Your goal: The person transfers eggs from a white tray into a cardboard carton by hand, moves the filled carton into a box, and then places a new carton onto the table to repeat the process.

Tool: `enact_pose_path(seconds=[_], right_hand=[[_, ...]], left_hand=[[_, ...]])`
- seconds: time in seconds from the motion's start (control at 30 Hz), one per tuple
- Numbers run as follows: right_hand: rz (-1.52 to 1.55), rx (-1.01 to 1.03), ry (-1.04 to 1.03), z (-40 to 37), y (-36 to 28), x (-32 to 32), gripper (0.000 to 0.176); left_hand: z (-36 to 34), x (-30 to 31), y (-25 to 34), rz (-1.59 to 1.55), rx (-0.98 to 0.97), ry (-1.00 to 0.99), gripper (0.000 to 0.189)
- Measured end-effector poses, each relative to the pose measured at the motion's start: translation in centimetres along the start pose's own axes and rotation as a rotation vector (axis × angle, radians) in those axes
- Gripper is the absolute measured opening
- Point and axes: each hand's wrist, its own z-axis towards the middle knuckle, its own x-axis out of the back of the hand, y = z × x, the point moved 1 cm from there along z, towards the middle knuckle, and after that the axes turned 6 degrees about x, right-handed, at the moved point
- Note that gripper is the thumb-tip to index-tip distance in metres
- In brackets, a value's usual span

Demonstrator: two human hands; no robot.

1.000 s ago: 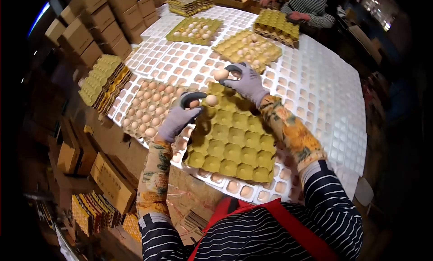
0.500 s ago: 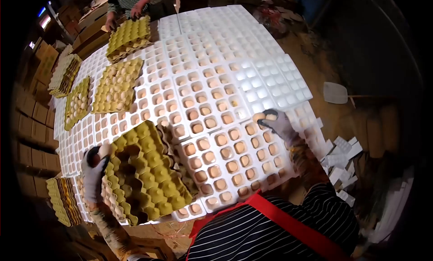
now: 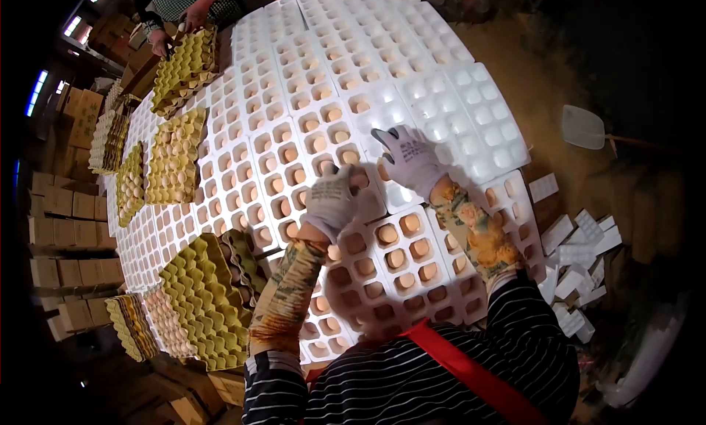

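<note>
Both hands hover over the white foam tray [image 3: 471,109]: left hand [image 3: 332,202] curled, perhaps around an egg, though the glove hides it; right hand [image 3: 409,159] spread flat on the cells. Eggs [image 3: 387,234] sit just below them, so lowering gently, straight into a cell, seems wise.

An egg-packing workshop; white egg trays [image 3: 441,87], yellow cartons [image 3: 202,300], stacked boxes [image 3: 62,204].

Single head-worn view, wide fisheye, corners dark. Looks forward and steeply down past wearer's chest [image 3: 441,384] onto table [image 3: 471,94]. Left hand [image 3: 332,201], right hand [image 3: 412,160] near, mid-frame. Far left reaches co-worker's hands [image 3: 197,12]; right edge catches floor [image 3: 548,72].
</note>
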Motion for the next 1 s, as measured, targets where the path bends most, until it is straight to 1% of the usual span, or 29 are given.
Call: enact_pose_path(seconds=[0.03, 0.1, 0.13, 0.17, 0.23, 0.27, 0.3, 0.33, 0.37, 0.4, 0.43, 0.5, 0.53, 0.57, 0.6, 0.63, 0.67, 0.7, 0.73, 0.77, 0.8, 0.83, 0.87, 0.9, 0.93, 0.97, 1.0], right_hand=[[0.018, -0.003, -0.003, 1.0, -0.1, 0.5, 0.05], [-0.021, -0.04, -0.203, 2.3, -0.2, 1.0, 0.05], [-0.071, 0.018, -0.064, 2.1, 0.5, 0.1, 0.049], [-0.065, 0.015, -0.066, 1.5, 1.2, 0.0, 0.049], [0.066, -0.017, 0.0, -0.4, 0.7, 1.0, 0.047], [-0.101, 0.041, -0.017, -1.8, -0.3, 1.8, 0.045], [-0.099, 0.042, -0.026, -2.8, -0.8, 0.9, 0.045], [-0.233, 0.134, -0.01, -3.9, -1.4, -0.4, 0.043], [-0.369, 0.228, 0.012, -4.6, -1.6, -1.1, 0.042], [-0.275, 0.317, -0.062, -5.0, -1.7, -0.7, 0.041], [-0.281, 0.315, -0.065, -5.3, -1.5, -0.2, 0.041], [0.074, 0.086, 0.233, -6.2, -0.2, 1.2, 0.045], [0.264, -0.042, 0.355, -7.0, 0.9, 1.5, 0.045], [0.396, -0.099, 0.539, -8.0, 2.8, 0.4, 0.041], [0.626, -0.221, 0.626, -9.0, 3.6, -0.2, 0.04], [0.858, -0.344, 0.705, -10.3, 3.7, -0.4, 0.039], [0.818, -0.319, 0.778, -11.2, 3.1, 0.0, 0.038], [0.792, -0.281, 0.847, -11.6, 2.1, 0.1, 0.037], [0.575, -0.261, 0.814, -12.3, 1.2, 0.9, 0.034], [0.371, -0.336, 0.686, -12.6, -0.4, 2.3, 0.032], [0.264, -0.218, 0.645, -13.2, 1.9, 0.1, 0.033], [0.318, -0.163, 0.558, -13.6, 2.7, -0.6, 0.034], [0.311, -0.143, 0.51, -14.2, 4.0, -2.1, 0.035], [0.359, -0.187, 0.523, -14.7, 3.9, -2.9, 0.035], [0.583, -0.237, 0.549, -14.8, 3.3, -3.6, 0.035], [0.47, -0.141, 0.483, -14.3, -0.4, -1.1, 0.035], [0.596, -0.14, 0.437, -13.8, -2.0, -1.2, 0.036]], left_hand=[[-1.0, 0.0, 1.3, 0.124, -0.025, -0.038, 0.054], [-1.8, -1.6, 1.9, 0.222, -0.092, -0.142, 0.062], [-1.9, -1.5, 2.1, 0.22, -0.094, -0.257, 0.063], [-1.9, -1.8, 1.7, 0.224, -0.092, -0.262, 0.063], [-1.9, -3.1, -0.2, -0.068, -0.111, -0.101, 0.061], [-1.1, -4.3, -2.0, -0.404, -0.056, -0.056, 0.053], [-1.3, -2.2, -1.0, -0.952, 0.367, -0.301, 0.048], [-0.9, -3.8, -2.7, -0.998, 0.124, -0.087, 0.045], [-0.8, -6.0, -3.6, -1.041, -0.036, 0.062, 0.045], [-1.1, -6.1, -2.5, -1.068, -0.209, 0.214, 0.044], [-1.5, -6.2, -1.5, -1.073, -0.377, 0.357, 0.043], [-2.8, -5.8, 0.3, -1.775, 0.13, -0.078, 0.041], [-3.4, -5.8, 2.2, -1.649, 0.192, -0.033, 0.04], [-3.4, -6.5, 4.0, -1.503, 0.032, 0.039, 0.04], [-2.1, -9.4, 4.3, -1.258, -0.139, 0.126, 0.041], [-2.7, -8.5, 6.8, -1.024, -0.268, 0.241, 0.044], [-1.9, -9.4, 7.2, -0.618, -0.429, 0.369, 0.05], [-1.1, -10.9, 8.1, -0.38, -0.454, 0.38, 0.054], [-0.3, -12.2, 8.2, -0.311, -0.41, 0.27, 0.056], [-0.5, -11.3, 8.8, -0.325, -0.323, 0.2, 0.058], [-1.1, -10.3, 9.0, -0.316, -0.291, 0.236, 0.062], [-2.7, -8.1, 8.6, -0.382, -0.304, 0.302, 0.066], [-4.2, -6.0, 7.6, -0.505, -0.376, 0.35, 0.07], [-6.9, -3.1, 6.2, -0.519, -0.417, 0.384, 0.071], [-10.3, 0.5, 4.4, -0.551, -0.462, 0.415, 0.069], [-13.7, 3.6, 1.6, -0.475, -0.468, 0.492, 0.068], [-17.4, 6.9, -1.8, -0.487, -0.438, 0.572, 0.067]])
